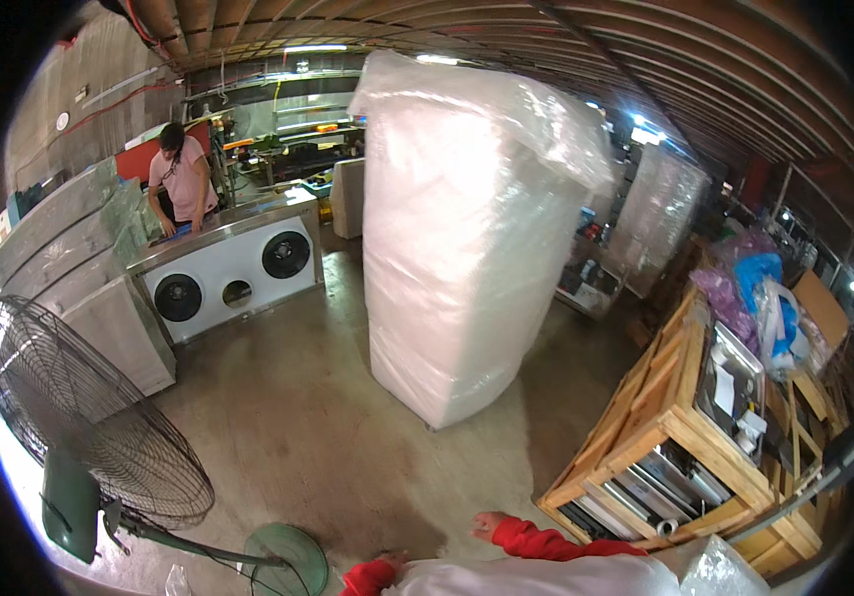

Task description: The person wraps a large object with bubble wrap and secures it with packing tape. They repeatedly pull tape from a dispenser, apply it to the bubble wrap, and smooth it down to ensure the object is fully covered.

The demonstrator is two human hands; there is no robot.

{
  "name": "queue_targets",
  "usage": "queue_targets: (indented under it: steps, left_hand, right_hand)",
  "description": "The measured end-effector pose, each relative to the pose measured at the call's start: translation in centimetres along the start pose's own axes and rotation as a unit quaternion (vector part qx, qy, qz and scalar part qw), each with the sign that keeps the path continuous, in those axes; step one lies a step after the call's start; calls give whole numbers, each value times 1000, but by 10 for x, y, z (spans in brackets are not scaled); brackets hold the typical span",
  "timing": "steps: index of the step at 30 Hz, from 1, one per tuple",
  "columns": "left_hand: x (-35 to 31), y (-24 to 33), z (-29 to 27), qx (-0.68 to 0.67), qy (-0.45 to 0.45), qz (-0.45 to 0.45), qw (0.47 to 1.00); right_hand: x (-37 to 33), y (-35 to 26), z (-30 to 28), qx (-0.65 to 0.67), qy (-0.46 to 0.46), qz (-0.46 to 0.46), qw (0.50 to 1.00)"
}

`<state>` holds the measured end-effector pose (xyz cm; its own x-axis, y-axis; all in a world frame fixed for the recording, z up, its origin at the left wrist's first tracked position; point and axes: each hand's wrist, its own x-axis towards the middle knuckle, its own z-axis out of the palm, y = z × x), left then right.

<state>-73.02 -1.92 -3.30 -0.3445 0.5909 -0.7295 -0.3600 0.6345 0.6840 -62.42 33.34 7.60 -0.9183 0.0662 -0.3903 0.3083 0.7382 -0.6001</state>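
Observation:
My right hand [488,523], in a red sleeve, hangs low over the concrete floor, its fingers loosely apart and nothing seen in them. My left hand [394,558], also red-sleeved, shows only a small part at the lower edge, and its fingers cannot be made out. Neither hand touches the tall bubble-wrapped block [457,248] standing upright on the floor ahead. To the right of my right hand stands a wooden crate [636,437] with metal parts inside. Left of my left hand is the round green base [286,559] of a pedestal fan.
The fan's wire cage [89,407] rises at the left. Behind it, a person [186,177] in a pink shirt leans over a metal cabinet [238,283] with round black openings. Plastic bags [760,288] are heaped beyond the crate. Another wrapped block [657,214] stands at the back right.

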Motion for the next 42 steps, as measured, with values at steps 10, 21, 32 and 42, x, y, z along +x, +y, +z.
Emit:
queue_targets:
  steps: [10,21,32,42]
  left_hand:
    - [42,487,-341,19,365,461,809]
    - [-62,964,-467,121,694,586,400]
    - [-274,1257,-541,109,730,636,223]
    - [-302,1260,-517,143,635,732,203]
  right_hand:
    - [82,-128,-359,298,477,-134,816]
    - [145,-187,-703,337,701,-257,574]
    - [-70,-424,-973,-32,897,-236,373]
    - [21,-517,-903,-381,845,135,350]
